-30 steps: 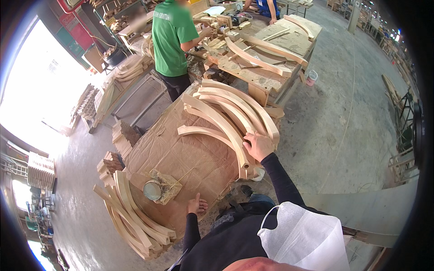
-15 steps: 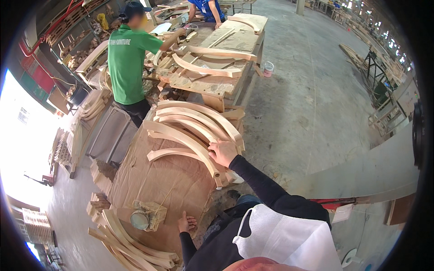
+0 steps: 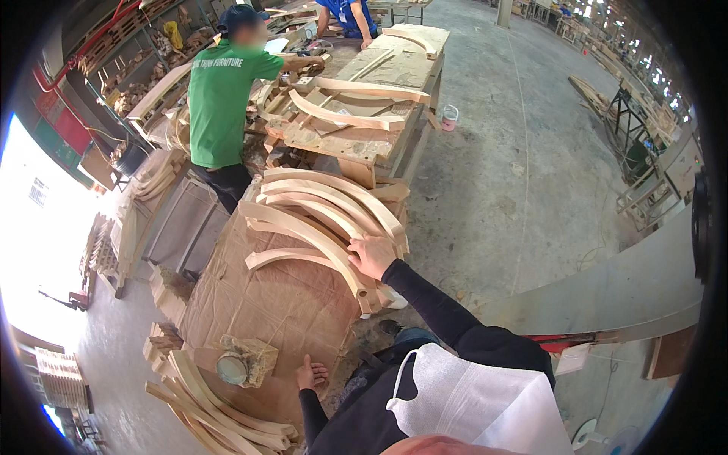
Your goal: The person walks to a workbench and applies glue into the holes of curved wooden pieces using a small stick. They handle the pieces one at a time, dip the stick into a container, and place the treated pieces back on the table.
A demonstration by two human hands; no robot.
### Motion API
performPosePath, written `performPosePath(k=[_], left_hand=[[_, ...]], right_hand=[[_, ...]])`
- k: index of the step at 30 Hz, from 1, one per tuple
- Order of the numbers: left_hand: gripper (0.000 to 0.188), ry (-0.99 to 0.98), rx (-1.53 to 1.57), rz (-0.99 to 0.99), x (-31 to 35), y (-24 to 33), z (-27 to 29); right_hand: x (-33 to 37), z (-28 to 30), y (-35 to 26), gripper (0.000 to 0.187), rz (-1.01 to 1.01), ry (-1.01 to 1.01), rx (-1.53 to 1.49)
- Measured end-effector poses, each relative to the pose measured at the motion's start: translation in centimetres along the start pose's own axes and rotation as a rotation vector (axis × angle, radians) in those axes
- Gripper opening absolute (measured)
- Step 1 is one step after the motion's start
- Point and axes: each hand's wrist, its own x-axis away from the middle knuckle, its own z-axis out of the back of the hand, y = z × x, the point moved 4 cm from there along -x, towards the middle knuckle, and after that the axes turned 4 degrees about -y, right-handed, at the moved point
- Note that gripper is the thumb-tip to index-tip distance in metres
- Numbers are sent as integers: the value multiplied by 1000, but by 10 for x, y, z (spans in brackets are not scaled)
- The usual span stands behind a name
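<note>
My right hand (image 3: 371, 256) is closed over the near end of a curved wooden piece (image 3: 317, 235) in a stack of similar pale pieces. Its fingertips curl over the wood's edge and are partly hidden. Below that piece lies a shorter curved wooden piece (image 3: 292, 258) on the brown cardboard sheet (image 3: 265, 318). My left hand (image 3: 311, 374) is at the cardboard's near edge, fingers stretched and apart, holding nothing. Left of it stand a round container (image 3: 231, 369) on a stained, ragged scrap and a second stack of curved wooden pieces (image 3: 220, 409).
Beyond the stack, a long workbench (image 3: 322, 140) carries more curved pieces and strips. A person in a green shirt (image 3: 220, 106) works at its left side; another in blue (image 3: 349, 17) leans at its far end. A bucket (image 3: 449, 117) stands on the concrete floor.
The person in green has shifted slightly right, with an arm stretched farther over the workbench. Both my hands stay in nearly the same places.
</note>
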Motion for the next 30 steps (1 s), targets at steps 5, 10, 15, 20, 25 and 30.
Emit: performPosePath(k=[5,10,15,20,25,30], left_hand=[[66,-10,-4,7,-4,-3,2],[66,-17,-18,-3,-5,-3,2],[67,-13,-15,-1,-7,-6,3],[67,-11,-2,-2,-7,-7,4],[66,-6,-9,-1,-8,-7,4],[62,-12,21,6,-3,-2,1]], right_hand=[[0,1,-2,18,-1,-5,18],[0,2,-2,19,-18,-31,23],[0,5,-4,18,-9,-10,4],[-3,14,-9,25,-131,-234,-32],[1,12,-7,18,-14,-28,-3],[-4,17,-10,24,-127,-241,-17]])
